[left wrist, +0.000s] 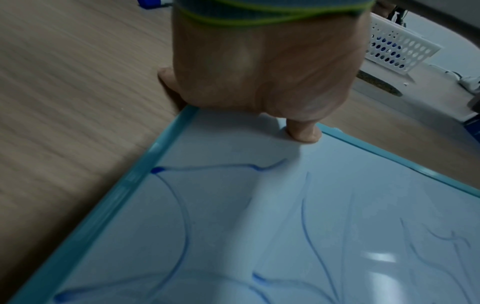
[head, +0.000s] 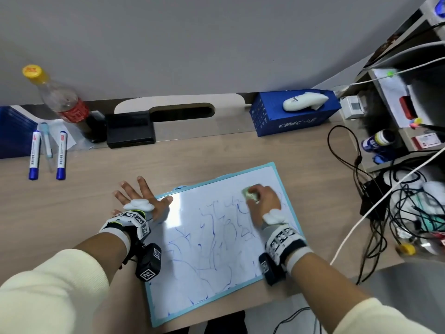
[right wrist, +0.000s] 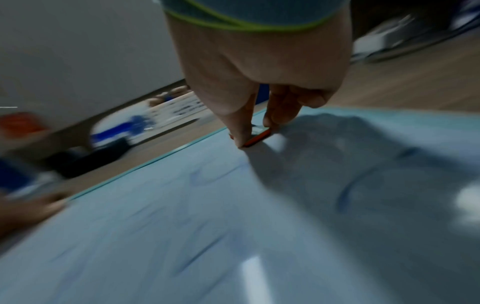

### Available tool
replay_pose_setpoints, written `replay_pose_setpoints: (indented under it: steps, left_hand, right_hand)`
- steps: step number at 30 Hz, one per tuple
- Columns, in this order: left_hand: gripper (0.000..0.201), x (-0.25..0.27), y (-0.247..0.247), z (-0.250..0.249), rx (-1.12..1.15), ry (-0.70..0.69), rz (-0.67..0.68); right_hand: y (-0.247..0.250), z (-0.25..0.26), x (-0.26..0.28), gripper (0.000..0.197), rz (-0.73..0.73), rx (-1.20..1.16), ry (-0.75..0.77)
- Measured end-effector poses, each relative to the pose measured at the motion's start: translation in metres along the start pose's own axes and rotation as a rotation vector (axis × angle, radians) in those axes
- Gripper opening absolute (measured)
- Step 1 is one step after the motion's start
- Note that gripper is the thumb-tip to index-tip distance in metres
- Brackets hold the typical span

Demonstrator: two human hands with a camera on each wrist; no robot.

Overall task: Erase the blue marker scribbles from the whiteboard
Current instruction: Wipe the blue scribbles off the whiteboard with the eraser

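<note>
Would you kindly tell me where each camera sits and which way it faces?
Head: above, looking down at the whiteboard; both forearms, left hand, right hand show.
Left wrist: along the left hand, thumb pressing the board corner.
Right wrist: along the right hand, grip on the eraser.
All three share the whiteboard's blue scribbles.

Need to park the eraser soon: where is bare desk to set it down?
Bare wood lies between the markers and whiteboard, beyond the left hand, and between the board and blue box. The board's right side is crowded with cables.
</note>
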State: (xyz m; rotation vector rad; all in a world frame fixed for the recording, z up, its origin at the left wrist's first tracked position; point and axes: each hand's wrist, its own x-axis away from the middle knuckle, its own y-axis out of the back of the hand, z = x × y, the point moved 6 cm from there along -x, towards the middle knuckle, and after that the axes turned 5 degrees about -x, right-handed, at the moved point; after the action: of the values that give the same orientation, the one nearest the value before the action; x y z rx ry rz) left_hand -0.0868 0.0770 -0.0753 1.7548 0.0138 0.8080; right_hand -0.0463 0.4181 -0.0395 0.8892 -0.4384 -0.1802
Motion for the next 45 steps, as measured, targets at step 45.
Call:
replay_pose_setpoints:
  steps: [45]
  left_hand:
    - [0.081, -0.006, 0.014, 0.029, 0.005, -0.154, 0.122]
  right_hand:
    - [-0.118, 0.097, 0.073, 0.019, 0.189, 0.116, 0.229]
